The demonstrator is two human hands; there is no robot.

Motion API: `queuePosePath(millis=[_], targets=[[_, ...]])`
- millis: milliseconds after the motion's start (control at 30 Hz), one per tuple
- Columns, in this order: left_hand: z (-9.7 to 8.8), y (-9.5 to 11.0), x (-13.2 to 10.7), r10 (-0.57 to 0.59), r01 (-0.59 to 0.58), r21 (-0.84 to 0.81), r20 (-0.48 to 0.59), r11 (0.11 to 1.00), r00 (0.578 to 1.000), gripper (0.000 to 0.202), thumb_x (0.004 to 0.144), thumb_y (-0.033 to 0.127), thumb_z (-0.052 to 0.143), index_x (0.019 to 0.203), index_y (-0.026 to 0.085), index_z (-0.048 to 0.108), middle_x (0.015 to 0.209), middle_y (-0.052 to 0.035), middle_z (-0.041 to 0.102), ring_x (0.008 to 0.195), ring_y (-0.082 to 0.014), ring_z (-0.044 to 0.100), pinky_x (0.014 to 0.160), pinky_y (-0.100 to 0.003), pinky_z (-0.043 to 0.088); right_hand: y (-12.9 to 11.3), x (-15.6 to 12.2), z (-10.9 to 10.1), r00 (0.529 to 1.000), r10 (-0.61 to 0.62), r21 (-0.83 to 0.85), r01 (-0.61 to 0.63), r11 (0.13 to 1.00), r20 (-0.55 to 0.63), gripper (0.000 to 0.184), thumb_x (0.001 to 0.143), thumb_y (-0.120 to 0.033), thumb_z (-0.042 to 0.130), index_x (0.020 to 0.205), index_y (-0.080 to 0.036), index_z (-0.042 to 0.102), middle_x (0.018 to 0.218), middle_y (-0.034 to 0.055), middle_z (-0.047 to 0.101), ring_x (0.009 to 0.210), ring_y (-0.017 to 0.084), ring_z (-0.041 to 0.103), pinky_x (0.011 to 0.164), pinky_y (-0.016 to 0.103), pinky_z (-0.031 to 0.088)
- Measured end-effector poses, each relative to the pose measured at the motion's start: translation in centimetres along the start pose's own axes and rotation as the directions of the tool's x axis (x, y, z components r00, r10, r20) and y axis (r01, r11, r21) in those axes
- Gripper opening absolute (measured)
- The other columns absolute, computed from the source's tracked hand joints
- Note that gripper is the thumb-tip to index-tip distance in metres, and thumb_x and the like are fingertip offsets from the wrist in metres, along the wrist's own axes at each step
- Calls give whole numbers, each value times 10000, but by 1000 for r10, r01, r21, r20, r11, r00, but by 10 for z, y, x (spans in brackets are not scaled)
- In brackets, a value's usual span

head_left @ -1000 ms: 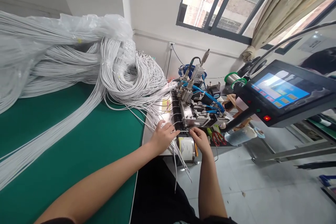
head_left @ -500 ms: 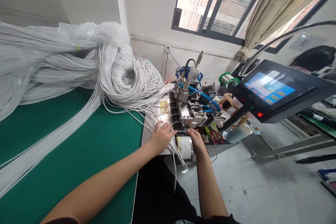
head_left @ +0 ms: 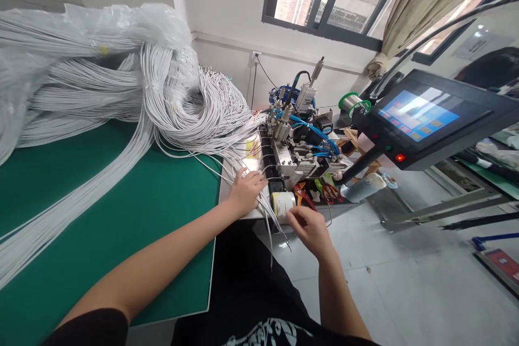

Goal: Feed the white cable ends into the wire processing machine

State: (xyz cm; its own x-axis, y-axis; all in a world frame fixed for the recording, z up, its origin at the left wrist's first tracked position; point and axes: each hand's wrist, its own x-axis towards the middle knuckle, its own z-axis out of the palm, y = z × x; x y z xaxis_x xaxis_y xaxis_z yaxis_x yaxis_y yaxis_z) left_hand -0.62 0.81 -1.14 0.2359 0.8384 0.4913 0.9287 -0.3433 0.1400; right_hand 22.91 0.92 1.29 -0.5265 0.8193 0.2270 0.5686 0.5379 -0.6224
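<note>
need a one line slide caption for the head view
Left hand over white cables beside a compact machine, right hand near a pale roll, lit screen at right.

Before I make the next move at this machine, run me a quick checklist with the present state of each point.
1. Left hand at the white cables: ok, it lies over strands at the table edge.
2. Right hand clear of the machine: ok, it is in front of it, by the labelled roll.
3. Right hand free of cable: cannot tell, its fingertips are too small to read.
4. Loose cable ends kept on the table: not ok, several hang past the edge.
5. Control screen lit: ok, though glare hides its text.
6. Red-handled scissors apart from both hands: ok.
</note>
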Motion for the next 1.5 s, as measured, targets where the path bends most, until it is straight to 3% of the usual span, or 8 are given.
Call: queuePosePath(millis=[133, 367, 533, 633, 867, 1100, 1333, 1500], targets=[[3, -2, -1, 2, -2, 9, -18, 1000, 1000, 497, 668, 69, 560, 1140, 206, 634, 1245, -89, 632, 1179, -252, 538, 1067, -501, 219, -7, -10, 3, 960, 21, -141, 19, 990, 278, 192, 868, -421, 580, 794, -247, 616, 638, -11, 635, 559, 149, 537, 524, 250, 305], [-1, -3, -2, 185, -186, 10, -128, 983, 974, 425, 788, 0, 462, 1116, 211, 630, 1045, -37, 700, 970, -175, 627, 1002, -437, 282, -5, -7, -10, 964, 7, -120, 26, 992, 264, 150, 886, -262, 509, 767, -224, 593, 666, -12, 621, 574, 133, 521, 546, 239, 337], [-7, 1, 0, 366, -367, 37, -219, 930, 905, 297, 948, 114, 420, 1168, 214, 592, 942, -1, 715, 812, -119, 629, 930, -363, 350, 8, 5, -26, 999, 41, 76, -40, 996, -17, 184, 903, -350, 539, 825, -197, 604, 685, 4, 607, 581, 131, 512, 557, 238, 400], [-8, 3, 0, 408, -409, 54, -255, 911, 877, 267, 976, 150, 403, 1163, 199, 586, 895, 1, 712, 745, -103, 616, 851, -322, 391, 17, 15, -20, 969, 77, 213, -26, 977, -236, 223, 865, -401, 602, 828, -183, 631, 728, 27, 630, 589, 138, 528, 558, 250, 424], [-4, 3, 1, 395, -382, 102, -289, 918, 872, 188, 975, 219, 450, 1071, 198, 611, 691, 32, 633, 632, -103, 564, 745, -295, 401, 21, 35, 7, 904, 255, 516, -45, 855, -343, 273, 803, -425, 678, 855, -157, 689, 737, 43, 663, 575, 132, 524, 515, 247, 407], [-1, 5, 2, 286, -264, 114, -277, 958, 917, 161, 923, 165, 468, 811, 188, 582, 706, 9, 590, 702, -140, 534, 812, -326, 359, 23, 44, 14, 905, 298, 552, -88, 829, -303, 307, 817, -444, 659, 894, -153, 721, 772, 60, 702, 674, 174, 599, 595, 266, 450], [4, 3, 2, 182, -166, 129, -123, 978, 976, 129, 794, 63, 496, 776, 186, 529, 780, -11, 580, 788, -171, 530, 852, -347, 309, 27, 49, 15, 945, 282, 581, -137, 803, -167, 355, 838, -469, 622, 979, -162, 731, 812, 70, 717, 690, 186, 619, 606, 273, 457], [-2, 5, 5, 190, -175, 117, -138, 978, 972, 250, 813, 28, 462, 932, 207, 589, 777, -1, 587, 810, -176, 543, 862, -352, 299, 29, 55, 3, 959, 280, 607, -200, 769, -38, 313, 773, -451, 699, 875, -158, 735, 766, 64, 713, 726, 195, 628, 656, 276, 467]])
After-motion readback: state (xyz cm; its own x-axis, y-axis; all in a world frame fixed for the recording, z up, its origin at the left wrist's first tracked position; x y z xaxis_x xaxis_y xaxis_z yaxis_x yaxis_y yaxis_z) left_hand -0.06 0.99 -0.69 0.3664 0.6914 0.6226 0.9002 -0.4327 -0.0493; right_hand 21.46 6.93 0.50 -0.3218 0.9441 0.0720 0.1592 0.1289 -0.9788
